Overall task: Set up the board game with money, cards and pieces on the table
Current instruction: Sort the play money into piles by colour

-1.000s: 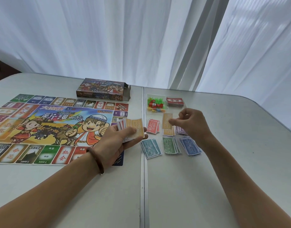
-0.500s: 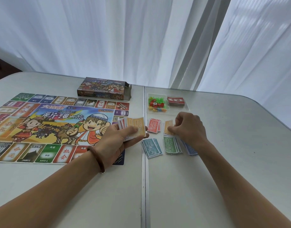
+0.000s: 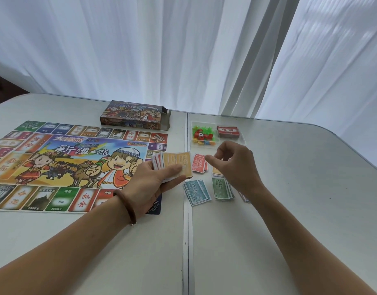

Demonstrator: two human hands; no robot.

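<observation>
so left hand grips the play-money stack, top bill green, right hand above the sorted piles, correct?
Not quite: the head view shows the top bill is orange, marked 100, not green. The rest holds: the left hand grips the play-money stack and the right hand is above the sorted piles.

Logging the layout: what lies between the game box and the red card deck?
Head view: coloured plastic pieces in a clear tray, between game box and red card deck.
</observation>
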